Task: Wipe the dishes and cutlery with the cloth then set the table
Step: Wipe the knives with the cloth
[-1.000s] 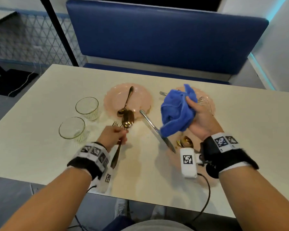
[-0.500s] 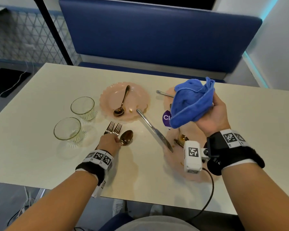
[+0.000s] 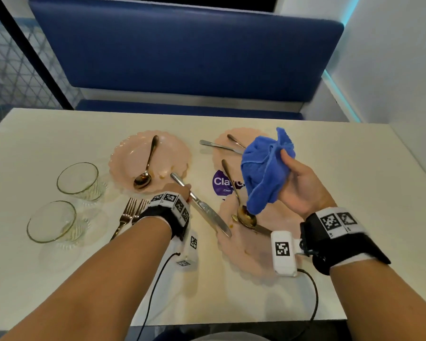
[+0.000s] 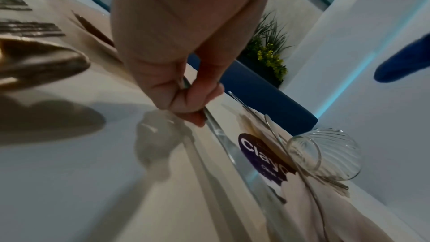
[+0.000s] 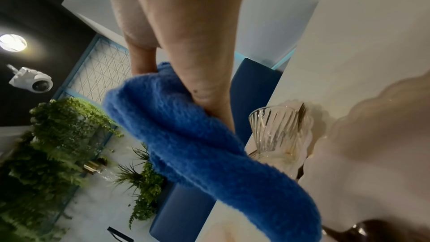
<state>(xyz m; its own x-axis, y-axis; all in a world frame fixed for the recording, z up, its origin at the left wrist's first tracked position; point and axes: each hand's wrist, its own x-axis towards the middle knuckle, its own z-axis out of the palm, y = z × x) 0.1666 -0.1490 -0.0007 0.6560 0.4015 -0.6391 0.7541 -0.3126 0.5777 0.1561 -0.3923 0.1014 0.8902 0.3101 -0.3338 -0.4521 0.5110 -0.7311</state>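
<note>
My left hand [image 3: 182,190] pinches the handle of a silver knife [image 3: 207,210] that lies slantwise on the table between the plates; the left wrist view shows my fingers [image 4: 186,98] curled round the handle. My right hand [image 3: 295,183] grips a bunched blue cloth [image 3: 263,173] raised above a near pink plate [image 3: 251,252], where a gold spoon [image 3: 246,217] lies. Another gold spoon [image 3: 145,168] rests on the left pink plate [image 3: 172,148]. Two forks [image 3: 128,212] lie beside my left wrist.
Two empty glasses [image 3: 78,178] [image 3: 53,221] stand at the left. A third pink plate [image 3: 225,146] at the back holds more cutlery [image 3: 217,145] and a glass [image 5: 277,130]. A purple sticker [image 3: 221,182] marks the table. A blue bench [image 3: 182,57] backs the far edge.
My left hand set the gold spoon down by the forks, moved right and took hold of the knife handle. My right hand stays raised with the cloth.
</note>
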